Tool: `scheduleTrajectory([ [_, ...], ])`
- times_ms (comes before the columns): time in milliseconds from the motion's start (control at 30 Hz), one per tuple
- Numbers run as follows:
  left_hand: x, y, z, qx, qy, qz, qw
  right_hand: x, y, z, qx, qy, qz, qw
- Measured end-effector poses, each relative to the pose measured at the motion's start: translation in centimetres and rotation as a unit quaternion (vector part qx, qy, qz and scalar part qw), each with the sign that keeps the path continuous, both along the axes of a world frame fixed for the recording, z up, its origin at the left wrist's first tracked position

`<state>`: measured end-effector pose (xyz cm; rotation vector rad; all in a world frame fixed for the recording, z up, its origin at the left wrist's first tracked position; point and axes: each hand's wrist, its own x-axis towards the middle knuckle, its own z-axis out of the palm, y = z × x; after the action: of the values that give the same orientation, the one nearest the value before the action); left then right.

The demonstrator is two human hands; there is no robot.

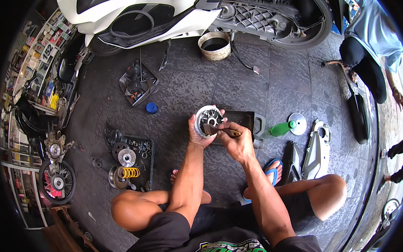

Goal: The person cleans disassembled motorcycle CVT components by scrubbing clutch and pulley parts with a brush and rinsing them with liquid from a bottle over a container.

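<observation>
In front of me, my left hand [199,137] cups a round silver metal scooter part, a variator by its look [209,115], with its ribbed hollow side turned up. My right hand [239,147] grips the wooden handle of a brush [230,133]. The brush's bristle end lies against the near part of the round piece's inside. Below both hands, a dark tray with a handle [257,124] stands on the floor, partly covered by them.
A white scooter [187,21] stands at the far side, a dirty bucket [214,54] beneath it. Left are a dustpan [138,88], blue cap [152,108] and parts tray with yellow spring [131,172]. Right are a green bottle [280,129], silver cover [317,154] and another person [375,41].
</observation>
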<state>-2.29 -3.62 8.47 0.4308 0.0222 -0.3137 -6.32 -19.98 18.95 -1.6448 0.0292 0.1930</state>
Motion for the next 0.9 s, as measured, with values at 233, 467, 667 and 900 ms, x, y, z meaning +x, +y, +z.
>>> scheduleTrajectory([
  [233, 0.3, 0.1, -0.4, 0.02, 0.022, 0.031, 0.999, 0.9, -1.3, -0.8, 0.008, 0.007, 0.052, 0.999],
  [467, 0.5, 0.8, -0.7, 0.032, 0.028, 0.035, 0.998, 1.9, -3.5, -1.6, -0.033, -0.011, 0.108, 0.994],
  [667, 0.8, 0.6, -0.9, 0.051, 0.018, 0.086, 0.995, 1.6, -2.5, -1.6, -0.062, 0.031, -0.027, 0.997],
  [900, 1.0, 0.5, -1.3, 0.08, 0.016, 0.138, 0.987, 1.5, -1.6, -3.6, 0.02, 0.074, -0.097, 0.992],
])
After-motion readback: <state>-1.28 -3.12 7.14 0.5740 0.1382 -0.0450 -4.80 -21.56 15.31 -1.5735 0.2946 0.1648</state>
